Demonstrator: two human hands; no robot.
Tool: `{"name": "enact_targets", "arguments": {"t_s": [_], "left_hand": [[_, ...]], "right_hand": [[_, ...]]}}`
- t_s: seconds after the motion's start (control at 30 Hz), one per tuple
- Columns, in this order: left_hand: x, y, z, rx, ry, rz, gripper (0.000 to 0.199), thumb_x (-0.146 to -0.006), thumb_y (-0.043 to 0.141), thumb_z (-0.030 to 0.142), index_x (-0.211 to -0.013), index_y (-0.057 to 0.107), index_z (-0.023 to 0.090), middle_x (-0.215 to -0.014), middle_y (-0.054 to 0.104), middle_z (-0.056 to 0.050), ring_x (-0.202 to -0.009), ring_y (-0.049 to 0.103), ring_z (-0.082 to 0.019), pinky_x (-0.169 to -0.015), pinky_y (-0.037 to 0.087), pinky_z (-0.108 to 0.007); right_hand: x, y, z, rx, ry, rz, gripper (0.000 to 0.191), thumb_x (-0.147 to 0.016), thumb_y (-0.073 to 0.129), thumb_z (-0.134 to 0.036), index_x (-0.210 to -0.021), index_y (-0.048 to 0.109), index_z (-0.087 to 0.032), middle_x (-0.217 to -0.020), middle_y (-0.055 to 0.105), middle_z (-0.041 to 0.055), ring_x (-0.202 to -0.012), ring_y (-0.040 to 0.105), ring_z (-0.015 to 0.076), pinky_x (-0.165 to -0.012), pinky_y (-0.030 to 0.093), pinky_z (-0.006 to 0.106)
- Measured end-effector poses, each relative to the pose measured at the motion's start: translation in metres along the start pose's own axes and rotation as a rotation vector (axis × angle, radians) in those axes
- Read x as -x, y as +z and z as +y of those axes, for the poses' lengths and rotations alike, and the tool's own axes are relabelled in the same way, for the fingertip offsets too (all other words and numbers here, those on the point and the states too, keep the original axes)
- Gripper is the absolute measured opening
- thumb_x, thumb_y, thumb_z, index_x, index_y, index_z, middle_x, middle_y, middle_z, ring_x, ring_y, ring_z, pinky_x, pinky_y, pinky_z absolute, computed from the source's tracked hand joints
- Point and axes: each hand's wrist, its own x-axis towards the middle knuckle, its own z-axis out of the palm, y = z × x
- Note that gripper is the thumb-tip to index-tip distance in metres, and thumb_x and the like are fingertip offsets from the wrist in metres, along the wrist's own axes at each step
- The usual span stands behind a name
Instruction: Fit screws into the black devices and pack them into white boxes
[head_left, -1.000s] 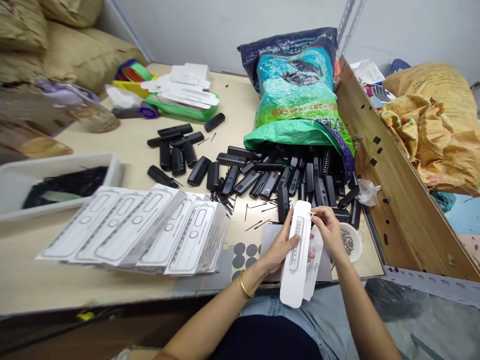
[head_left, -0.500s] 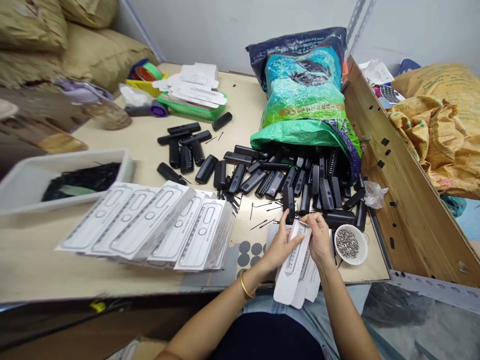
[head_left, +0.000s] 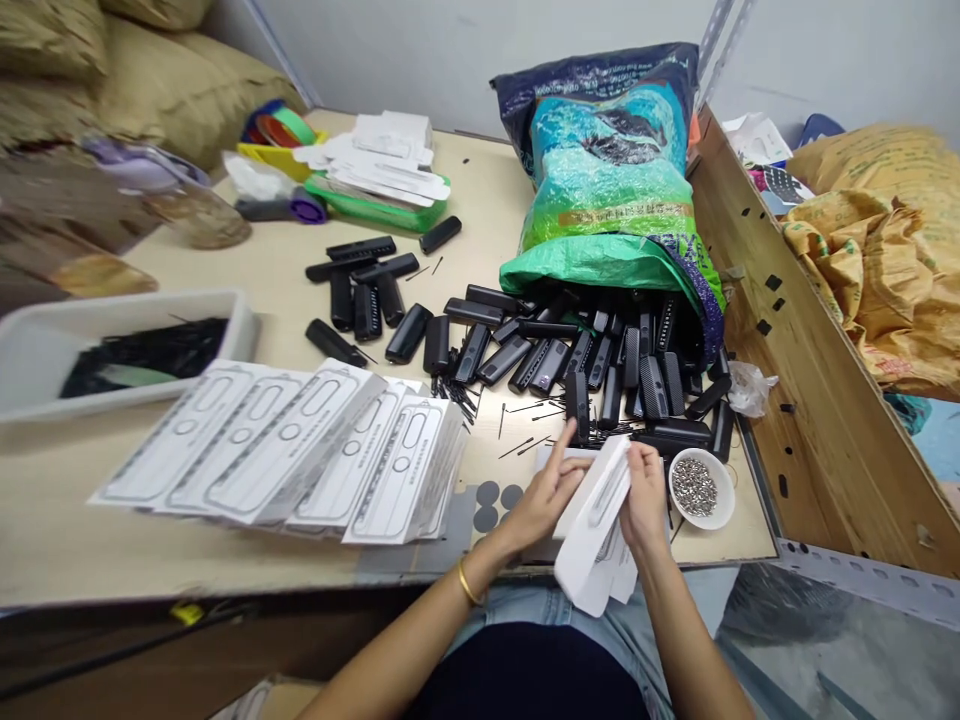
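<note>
The white cartons (head_left: pixel 586 520) slant over the front edge of the counter (head_left: pixel 262 560), near its right corner, their long axis running away from the body and slightly rightward, toward the black cases (head_left: pixel 577 405). The right hand (head_left: pixel 645 500) is nearer, thumb and fingers closed on their far right side. The left hand (head_left: pixel 544 500) is just left of them, fingers spread, index pointing at a case; whether it touches either is unclear.
</note>
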Motion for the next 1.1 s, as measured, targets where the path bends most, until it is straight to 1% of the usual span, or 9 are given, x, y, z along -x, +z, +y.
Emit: {"name": "enact_targets", "arguments": {"t_s": [0.13,0.23,0.33,0.5,0.67,0.73,0.87,0.97,1.1], "left_hand": [[0.014,-0.004,-0.007,-0.322,0.384,0.080,0.050,-0.077,0.062,0.028,-0.124,0.045,0.022,-0.134,0.046,-0.015,-0.134,0.033,-0.030,-0.110,0.023,-0.055],[0.008,-0.013,-0.001,-0.343,0.093,0.320,0.055,-0.073,0.066,0.036,-0.119,0.041,0.018,-0.107,0.061,-0.012,-0.107,0.058,-0.028,-0.093,0.046,-0.048],[-0.002,-0.028,0.010,-0.442,-0.285,0.417,0.064,-0.074,0.063,0.037,-0.127,0.033,0.016,-0.103,0.062,-0.011,-0.092,0.063,-0.027,-0.077,0.052,-0.041],[-0.010,-0.044,0.018,-0.671,-0.356,0.254,0.063,-0.075,0.058,0.032,-0.132,0.038,0.018,-0.119,0.054,-0.013,-0.099,0.060,-0.028,-0.079,0.049,-0.037],[-0.014,-0.032,0.019,-0.608,-0.089,-0.006,0.063,-0.067,0.061,0.021,-0.128,0.047,0.023,-0.109,0.057,-0.007,-0.094,0.059,-0.024,-0.079,0.049,-0.035],[-0.013,-0.030,0.017,-0.522,-0.062,0.039,0.063,-0.066,0.061,0.019,-0.127,0.047,0.023,-0.112,0.057,-0.006,-0.098,0.058,-0.024,-0.083,0.048,-0.035],[-0.004,-0.036,0.014,-0.376,-0.113,0.273,0.061,-0.069,0.060,0.018,-0.128,0.045,0.021,-0.116,0.058,-0.007,-0.105,0.057,-0.023,-0.092,0.046,-0.035],[-0.001,-0.038,0.016,-0.310,-0.075,0.362,0.062,-0.070,0.061,0.018,-0.130,0.043,0.019,-0.119,0.057,-0.008,-0.110,0.056,-0.023,-0.097,0.043,-0.035],[-0.009,-0.028,0.024,-0.269,-0.035,0.380,0.063,-0.072,0.062,0.020,-0.131,0.041,0.019,-0.123,0.055,-0.010,-0.116,0.052,-0.024,-0.100,0.041,-0.037]], "right_hand": [[-0.017,0.025,0.004,0.282,-0.127,-0.059,0.027,-0.085,0.049,-0.044,-0.090,0.057,-0.019,-0.084,0.063,0.0045,-0.079,0.056,0.0194,-0.075,0.045,0.035],[-0.035,0.056,0.004,0.743,-0.334,-0.123,0.025,-0.079,0.058,-0.030,-0.101,0.058,-0.018,-0.104,0.063,0.0124,-0.106,0.049,0.0280,-0.096,0.032,0.047],[-0.059,0.065,0.002,0.955,-0.387,-0.151,0.039,-0.074,0.063,-0.024,-0.111,0.057,-0.017,-0.108,0.062,0.0145,-0.113,0.045,0.0320,-0.100,0.023,0.053],[-0.082,0.010,-0.034,0.534,-0.390,-0.257,0.037,-0.079,0.058,-0.034,-0.114,0.054,-0.022,-0.110,0.059,0.0072,-0.103,0.053,0.0228,-0.092,0.039,0.040],[-0.055,-0.010,-0.075,0.599,-0.438,-0.863,0.019,-0.078,0.063,-0.029,-0.098,0.064,-0.025,-0.104,0.061,0.0037,-0.099,0.054,0.0212,-0.090,0.041,0.037],[-0.052,0.007,-0.069,0.545,-0.425,-0.804,0.015,-0.084,0.056,-0.032,-0.094,0.063,-0.023,-0.098,0.061,0.0042,-0.093,0.055,0.0199,-0.084,0.043,0.034],[-0.067,0.049,-0.031,0.794,-0.404,-0.393,0.014,-0.084,0.050,-0.020,-0.074,0.060,-0.019,-0.083,0.062,0.0085,-0.088,0.052,0.0225,-0.084,0.039,0.037],[-0.076,0.064,-0.011,0.865,-0.404,-0.396,0.014,-0.075,0.056,-0.010,-0.063,0.055,-0.018,-0.079,0.063,0.0113,-0.090,0.051,0.0242,-0.085,0.035,0.038],[-0.079,0.049,-0.018,0.837,-0.385,-0.377,0.014,-0.074,0.056,-0.015,-0.061,0.051,-0.019,-0.069,0.061,0.0059,-0.076,0.054,0.0195,-0.075,0.039,0.033]]}}
